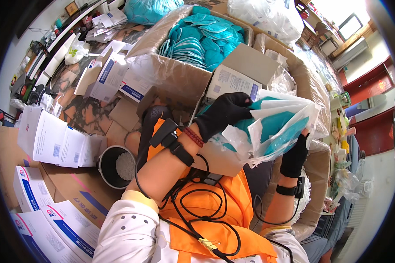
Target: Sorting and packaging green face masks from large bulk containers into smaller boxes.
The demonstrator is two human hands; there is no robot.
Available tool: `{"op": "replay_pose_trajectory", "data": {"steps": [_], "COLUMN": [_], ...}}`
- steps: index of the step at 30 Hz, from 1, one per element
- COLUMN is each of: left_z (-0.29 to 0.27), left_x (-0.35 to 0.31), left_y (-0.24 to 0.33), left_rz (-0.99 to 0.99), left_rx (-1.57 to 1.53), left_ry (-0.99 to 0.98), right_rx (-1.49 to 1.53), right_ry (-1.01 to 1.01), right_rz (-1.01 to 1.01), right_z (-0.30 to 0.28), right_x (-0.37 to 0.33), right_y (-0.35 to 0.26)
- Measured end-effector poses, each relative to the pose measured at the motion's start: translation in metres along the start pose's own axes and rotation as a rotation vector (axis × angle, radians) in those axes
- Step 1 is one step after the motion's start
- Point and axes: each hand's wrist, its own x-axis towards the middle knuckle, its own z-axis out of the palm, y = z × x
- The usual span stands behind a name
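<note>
A bundle of teal face masks (277,131) in torn white plastic wrappers (309,115) is held up in front of me, over an open white box (235,83). My left hand (226,113), in a black fingerless glove, has its fingers closed at the left edge of the bundle. Around the lower right edge of the wrappers my right hand (295,157), gloved alike, is closed too; part of its fingers is behind the wrappers. Beyond the hands, a large lined carton (162,72) is filled with loose teal masks (202,37).
A carton with crumpled white wrappers (281,76) stands beyond the bundle. At my left are a dark bucket (105,164) of white granules and several white boxes (44,136). Black cables (202,197) lie across my orange apron. Plastic bags (265,17) stand at the back.
</note>
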Motion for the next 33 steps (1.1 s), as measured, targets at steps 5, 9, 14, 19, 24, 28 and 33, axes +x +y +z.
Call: {"op": "replay_pose_trajectory", "data": {"steps": [5, 9, 14, 19, 24, 28, 33], "left_z": [-0.018, -0.012, 0.03, 0.059, 0.056, 0.052, 0.048], "left_x": [-0.002, -0.009, -0.012, -0.016, -0.018, -0.02, -0.022], "left_y": [-0.004, 0.001, 0.038, 0.028, 0.015, 0.025, 0.015], "left_rz": [0.132, 0.361, 0.752, 0.573, 0.552, 0.172, 0.385], "left_rx": [0.587, 1.091, 0.958, 1.091, 0.853, 0.337, 0.992], "left_ry": [0.363, 0.621, 0.57, 0.128, 0.206, 0.088, -0.027], "right_rx": [0.137, 0.081, 0.062, 0.262, 0.157, -0.102, -0.005], "right_ry": [0.095, 0.133, 0.131, -0.018, 0.098, 0.128, 0.071], "right_rz": [-0.022, -0.061, -0.087, 0.0, -0.016, -0.008, -0.013], "right_z": [-0.024, -0.033, -0.034, -0.02, -0.004, -0.008, -0.003], "right_x": [0.011, 0.015, 0.02, 0.012, 0.006, 0.005, 0.005], "right_y": [0.002, 0.002, 0.009, 0.007, 0.003, 0.002, 0.009]}}
